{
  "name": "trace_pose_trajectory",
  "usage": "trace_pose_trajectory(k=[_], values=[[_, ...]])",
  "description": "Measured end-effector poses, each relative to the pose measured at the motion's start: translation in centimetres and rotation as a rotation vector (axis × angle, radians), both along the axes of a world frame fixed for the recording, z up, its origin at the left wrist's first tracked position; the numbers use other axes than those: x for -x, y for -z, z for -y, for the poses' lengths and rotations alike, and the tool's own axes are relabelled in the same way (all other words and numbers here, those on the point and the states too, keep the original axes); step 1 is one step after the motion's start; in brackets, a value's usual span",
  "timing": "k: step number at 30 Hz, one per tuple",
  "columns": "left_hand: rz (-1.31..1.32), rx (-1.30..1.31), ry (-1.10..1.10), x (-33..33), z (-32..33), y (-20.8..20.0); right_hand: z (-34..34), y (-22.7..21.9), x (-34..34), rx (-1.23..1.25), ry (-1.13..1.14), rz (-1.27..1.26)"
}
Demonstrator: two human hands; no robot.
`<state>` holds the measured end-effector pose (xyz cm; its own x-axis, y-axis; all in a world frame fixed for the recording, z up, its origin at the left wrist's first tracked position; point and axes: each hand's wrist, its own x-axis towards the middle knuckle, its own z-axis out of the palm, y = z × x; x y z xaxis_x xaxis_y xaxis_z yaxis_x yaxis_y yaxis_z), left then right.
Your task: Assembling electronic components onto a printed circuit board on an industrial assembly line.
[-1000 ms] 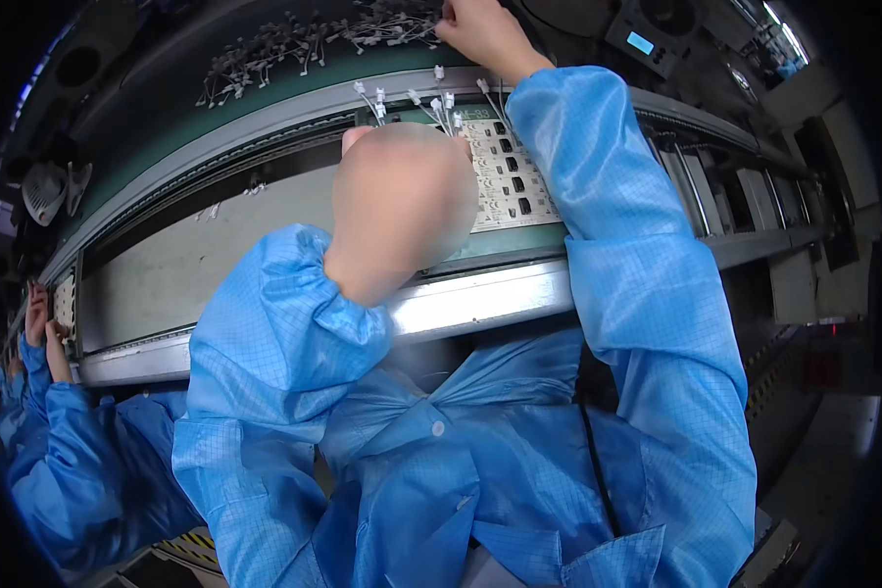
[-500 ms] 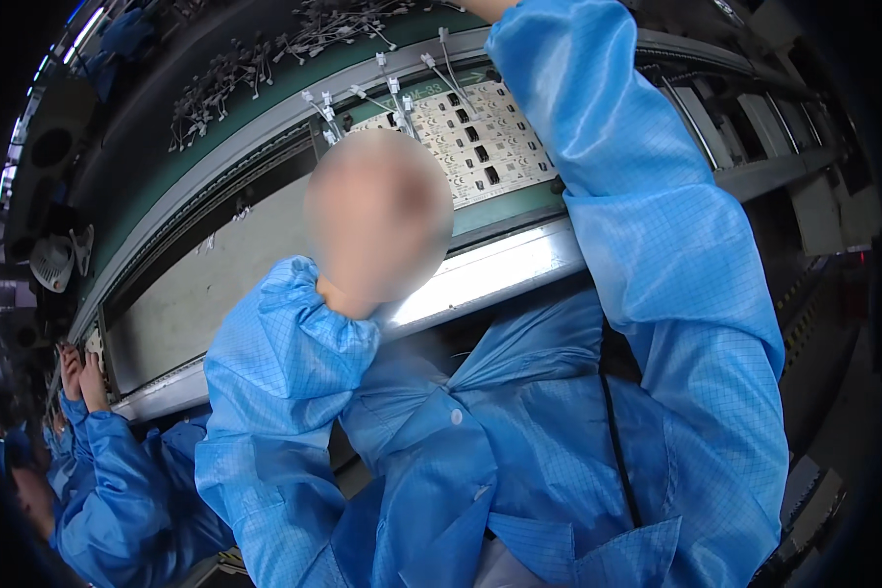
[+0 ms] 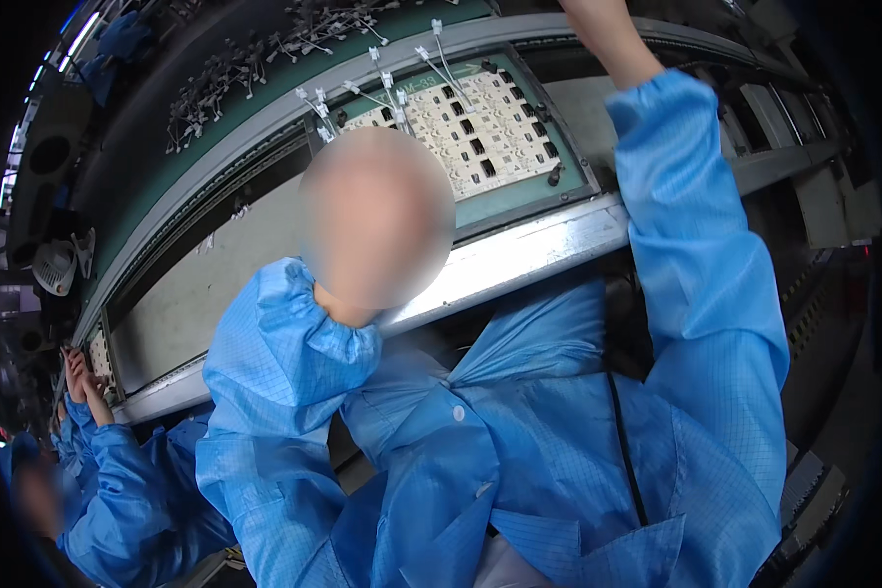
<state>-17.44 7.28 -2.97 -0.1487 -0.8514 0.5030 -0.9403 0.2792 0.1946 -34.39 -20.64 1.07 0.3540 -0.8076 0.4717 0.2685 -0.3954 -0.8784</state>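
A pale circuit board panel (image 3: 480, 137) with rows of black components lies in a green carrier plate (image 3: 519, 196) on the line before me. My left hand (image 3: 377, 216) is over the left part of the panel; a blur covers its fingers and anything in them. Beside that hand, several white cable connectors (image 3: 392, 98) with short wires rest along the panel's far edge. My right hand (image 3: 598, 12) reaches past the panel's far right side to the top rim. Its fingers lie out of the picture, so what it touches is hidden.
A metal rail (image 3: 529, 255) runs along the near side of the line. Loose white cables (image 3: 216, 93) are heaped on the green far ledge. At the left, a co-worker's hands (image 3: 83, 372) are at another board. A white fan-like device (image 3: 57, 265) stands far left.
My right arm has swung to the right, off the panel's right side, which uncovers the carrier's corner and more black components. My left hand has hardly moved.
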Motion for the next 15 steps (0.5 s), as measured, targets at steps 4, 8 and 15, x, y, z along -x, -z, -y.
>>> trace_pose_trajectory(k=[4,8,15], values=[[0.131,0.042,0.113,0.7,-0.1,-0.2,-0.4,4.1,3.7,-0.010,-0.651,0.473],[0.007,-0.263,0.193,-2.1,1.3,-2.0,-6.1,3.0,5.1,0.138,-0.160,-0.291],[0.426,0.014,-0.341,-11.6,14.6,-2.0,-10.4,4.2,3.6,0.348,-0.014,-0.548]])
